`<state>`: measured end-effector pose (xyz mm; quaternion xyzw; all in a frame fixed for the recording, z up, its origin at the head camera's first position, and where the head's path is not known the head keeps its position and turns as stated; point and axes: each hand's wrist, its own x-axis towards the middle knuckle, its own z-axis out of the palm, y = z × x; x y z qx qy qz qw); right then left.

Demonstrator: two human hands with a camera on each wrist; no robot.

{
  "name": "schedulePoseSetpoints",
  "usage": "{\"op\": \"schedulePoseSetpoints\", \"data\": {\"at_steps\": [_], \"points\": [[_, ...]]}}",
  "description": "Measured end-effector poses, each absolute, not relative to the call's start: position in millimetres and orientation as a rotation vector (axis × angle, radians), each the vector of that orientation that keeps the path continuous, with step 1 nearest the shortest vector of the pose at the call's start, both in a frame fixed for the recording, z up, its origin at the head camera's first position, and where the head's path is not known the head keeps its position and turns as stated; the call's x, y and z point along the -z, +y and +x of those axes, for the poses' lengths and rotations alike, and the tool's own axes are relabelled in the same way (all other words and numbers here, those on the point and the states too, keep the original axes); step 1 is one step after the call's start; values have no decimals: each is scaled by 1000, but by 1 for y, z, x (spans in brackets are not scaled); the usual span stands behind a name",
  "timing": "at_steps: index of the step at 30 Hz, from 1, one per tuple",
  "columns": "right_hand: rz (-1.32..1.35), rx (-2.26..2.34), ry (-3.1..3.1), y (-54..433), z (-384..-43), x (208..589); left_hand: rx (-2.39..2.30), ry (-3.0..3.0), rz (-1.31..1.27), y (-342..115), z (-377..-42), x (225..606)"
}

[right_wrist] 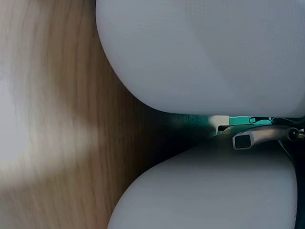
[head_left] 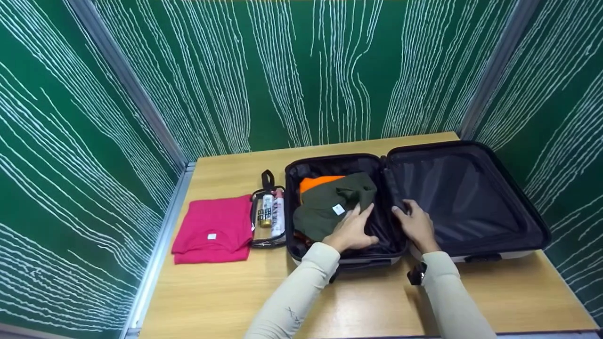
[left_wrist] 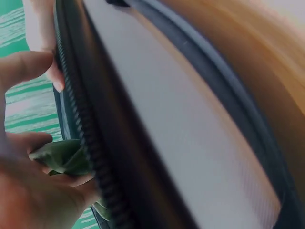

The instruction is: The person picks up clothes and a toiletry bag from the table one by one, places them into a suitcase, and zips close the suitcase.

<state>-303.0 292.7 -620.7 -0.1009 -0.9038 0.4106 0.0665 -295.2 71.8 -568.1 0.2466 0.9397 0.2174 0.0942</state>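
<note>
An open suitcase [head_left: 372,264] with a dark lining lies on the table. In its left half, a folded dark green garment [head_left: 318,214] with a white label covers most of an orange garment [head_left: 311,181]. My left hand [head_left: 351,230] reaches over the front rim and touches the green garment, fingers extended and thumb apart. The left wrist view shows green cloth [left_wrist: 66,156] at those fingers. My right hand [head_left: 418,228] rests at the inner edge of the suitcase lid [head_left: 466,197], near the hinge side. The right wrist view does not show that hand.
Left of the suitcase lies a clear toiletry pouch [head_left: 268,242] with bottles inside and a black strap. Beyond it is a folded pink shirt [head_left: 214,240]. Green, white-streaked panels [head_left: 330,70] enclose the wooden table [head_left: 226,301] at the back and sides.
</note>
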Motion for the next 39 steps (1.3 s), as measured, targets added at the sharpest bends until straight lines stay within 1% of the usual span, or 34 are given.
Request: {"op": "schedulePoseSetpoints", "data": {"at_steps": [5, 11, 22, 39], "points": [[-304, -1248, -2723, 293, -303, 621, -538, 2767, 800, 78, -292, 573], [-294, -1236, -2717, 292, -304, 623, -454, 2753, 826, 82, -290, 577], [-294, -1221, -2715, 292, -306, 623, -411, 2675, 903, 79, -287, 579], [-300, -1230, -2718, 291, -301, 620, -337, 2562, 791, 76, -289, 588]]}}
